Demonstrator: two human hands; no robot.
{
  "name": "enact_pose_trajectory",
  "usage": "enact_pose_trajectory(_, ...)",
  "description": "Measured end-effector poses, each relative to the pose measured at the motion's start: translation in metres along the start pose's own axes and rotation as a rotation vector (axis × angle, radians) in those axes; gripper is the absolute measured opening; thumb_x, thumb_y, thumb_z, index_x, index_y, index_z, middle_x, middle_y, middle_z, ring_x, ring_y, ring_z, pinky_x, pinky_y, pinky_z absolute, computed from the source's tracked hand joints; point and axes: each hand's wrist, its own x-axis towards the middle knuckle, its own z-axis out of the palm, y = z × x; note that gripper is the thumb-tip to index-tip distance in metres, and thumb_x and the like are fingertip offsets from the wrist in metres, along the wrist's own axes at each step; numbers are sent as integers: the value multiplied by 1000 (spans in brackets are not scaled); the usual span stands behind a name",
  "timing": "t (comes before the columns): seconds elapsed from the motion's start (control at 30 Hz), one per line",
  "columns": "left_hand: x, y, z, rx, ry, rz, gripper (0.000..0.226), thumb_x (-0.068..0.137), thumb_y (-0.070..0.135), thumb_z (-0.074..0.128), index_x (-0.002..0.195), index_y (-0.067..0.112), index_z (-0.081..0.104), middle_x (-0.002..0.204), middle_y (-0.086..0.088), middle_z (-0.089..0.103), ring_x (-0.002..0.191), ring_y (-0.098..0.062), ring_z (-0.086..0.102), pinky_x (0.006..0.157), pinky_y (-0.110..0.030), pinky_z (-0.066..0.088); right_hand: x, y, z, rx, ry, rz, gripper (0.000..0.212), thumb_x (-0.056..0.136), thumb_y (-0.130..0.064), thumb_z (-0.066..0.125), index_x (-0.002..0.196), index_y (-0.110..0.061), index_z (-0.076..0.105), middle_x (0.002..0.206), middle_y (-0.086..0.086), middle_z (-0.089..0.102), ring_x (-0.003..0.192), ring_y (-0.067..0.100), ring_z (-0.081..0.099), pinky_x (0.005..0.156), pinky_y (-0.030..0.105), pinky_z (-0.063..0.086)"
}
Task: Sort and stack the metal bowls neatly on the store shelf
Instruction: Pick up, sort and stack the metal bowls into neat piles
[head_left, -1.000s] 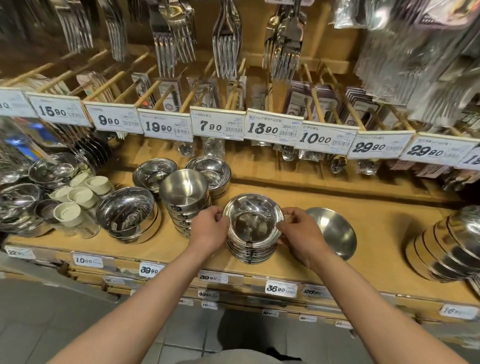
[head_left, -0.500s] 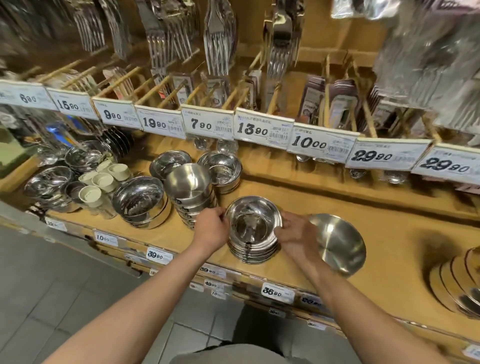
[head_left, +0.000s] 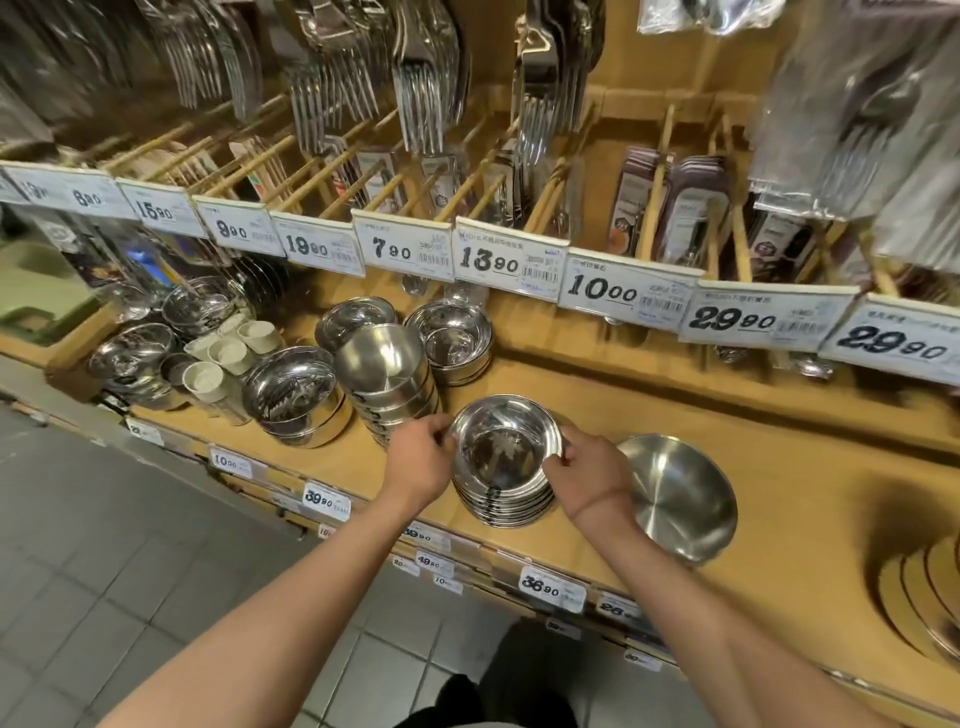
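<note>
Mostly hidden: left hand (head_left: 418, 460) fingertips, curled at the bowl stack (head_left: 506, 470) rim
Right hand (head_left: 587, 475): fingers pinching the rim

Grey tiled floor (head_left: 104, 571), tan wooden store shelf (head_left: 779, 467), white price tags (head_left: 509, 260); hanging cutlery (head_left: 426, 78) above, blurred, probably forks.

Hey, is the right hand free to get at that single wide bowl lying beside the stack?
Probably yes. The wide bowl lies open on the shelf just beside the right hand, nothing between them. But that hand's fingers now grip the bowl stack, so it must let go first.
</note>
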Motion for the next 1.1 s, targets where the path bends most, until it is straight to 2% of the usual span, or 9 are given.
enact_pose_trajectory(0.13,-4,6,0,-29,21,-1,24,97,10,59,117,7,74,108,-10,77,98,-26,70,79,-21,43,-2,3,-2,7,-14,-32,14,93,-11,59,100,-13,71,63,1,58,60,16,51,62,30,40)
enact_pose_trajectory(0.33,-26,4,-32,-115,99,-7,20,99,24,59,109,20,76,90,14,72,76,-3,58,62,-8,35,3,0,-25,286,68,-14,27,92,-18,71,118,-10,71,83,-17,63,92,18,61,81,27,47)
enact_pose_trajectory(0.47,-40,-11,-81,-243,99,-86,20,98,28,60,85,37,72,67,24,67,70,-7,64,67,-28,52,19,-24,-34,408,-38,49,21,96,-23,65,117,-25,67,113,-4,65,104,17,62,90,24,42)
enact_pose_trajectory(0.57,-28,-21,-115,-340,149,-136,20,98,31,59,86,33,75,77,7,73,74,-20,67,76,-45,58,36,-50,-30,477,-33,80,30,98,-21,62,127,-22,65,113,-3,64,101,23,69,90,30,55)
enact_pose_trajectory(0.67,0,-40,-140,-408,205,-179,22,97,31,59,82,28,75,71,6,71,74,-23,67,79,-48,58,57,-73,-16,517,-78,89,33,99,-20,62,132,-19,61,113,-1,67,86,18,73,75,26,59)
enact_pose_trajectory(0.77,40,-67,-154,-358,217,-198,22,98,31,58,82,26,73,64,10,69,63,-16,63,62,-34,52,88,-93,7,424,-118,151,31,99,-19,61,129,-10,62,115,13,72,97,29,74,91,45,59)
enact_pose_trajectory(0.83,69,-84,-161,-325,205,-210,20,98,31,58,84,28,72,63,13,67,60,-11,60,58,-28,44,112,-101,26,472,-123,183,24,97,-12,64,121,-8,65,123,23,68,111,39,68,93,47,58)
enact_pose_trajectory(0.97,128,-109,-171,-165,105,-186,17,98,27,56,89,20,70,82,0,72,80,-24,67,68,-32,47,157,-98,61,529,-110,277,28,97,-6,63,124,1,64,132,30,62,122,45,60,87,39,54)
enact_pose_trajectory(1.1,186,-125,-171,114,-2,-106,18,98,22,53,95,10,66,101,-16,72,97,-35,66,78,-36,49,194,-93,90,319,-38,397,41,99,-25,64,127,5,64,132,25,64,124,39,60,106,44,48)
